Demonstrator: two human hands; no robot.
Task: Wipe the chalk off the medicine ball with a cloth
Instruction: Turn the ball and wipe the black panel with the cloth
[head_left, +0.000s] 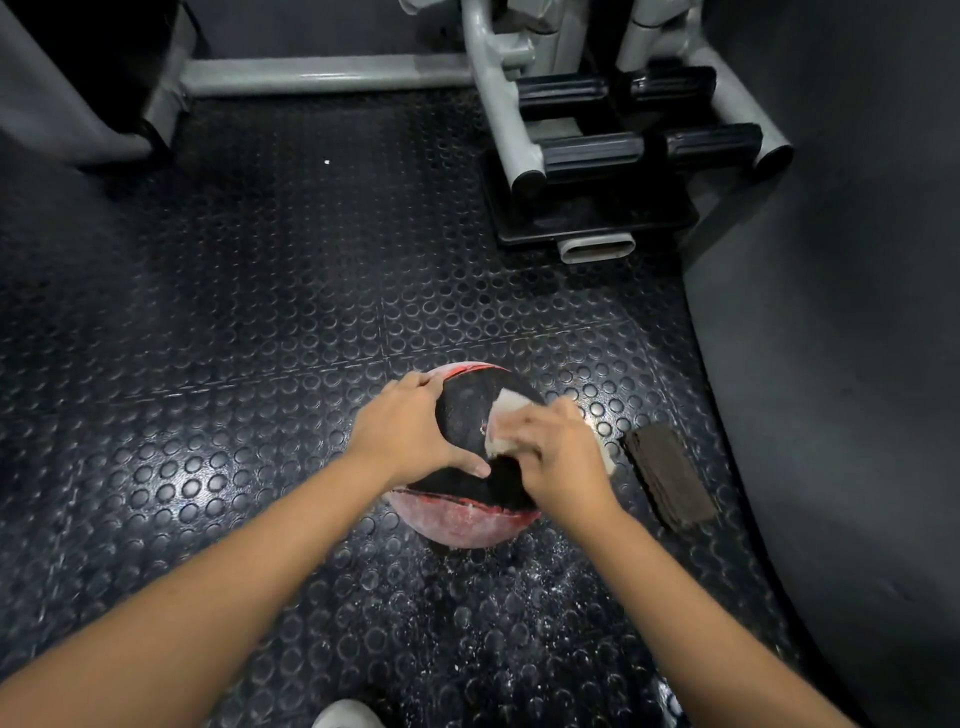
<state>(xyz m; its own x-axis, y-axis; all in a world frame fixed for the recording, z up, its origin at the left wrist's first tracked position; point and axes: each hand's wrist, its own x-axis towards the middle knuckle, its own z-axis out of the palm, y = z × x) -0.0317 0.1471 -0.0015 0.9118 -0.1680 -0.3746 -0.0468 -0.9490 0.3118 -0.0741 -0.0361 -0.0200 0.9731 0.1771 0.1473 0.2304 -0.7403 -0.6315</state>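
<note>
A black and red medicine ball (464, 415) sits on the studded rubber floor, its red lower panel whitened with chalk. My left hand (402, 434) lies spread over the ball's left side, thumb stretched across the black panel. My right hand (558, 457) is on the ball's right side, its fingers curled round a bunched white cloth (506, 418) pressed against the black surface. The right hand looks slightly blurred.
A dark brown folded cloth or block (667, 475) lies on the floor right of the ball. Chalk dust speckles the mat (467, 613) near me. A grey gym machine frame with black footpads (597, 150) stands ahead; a dark curved wall (831, 312) is on the right.
</note>
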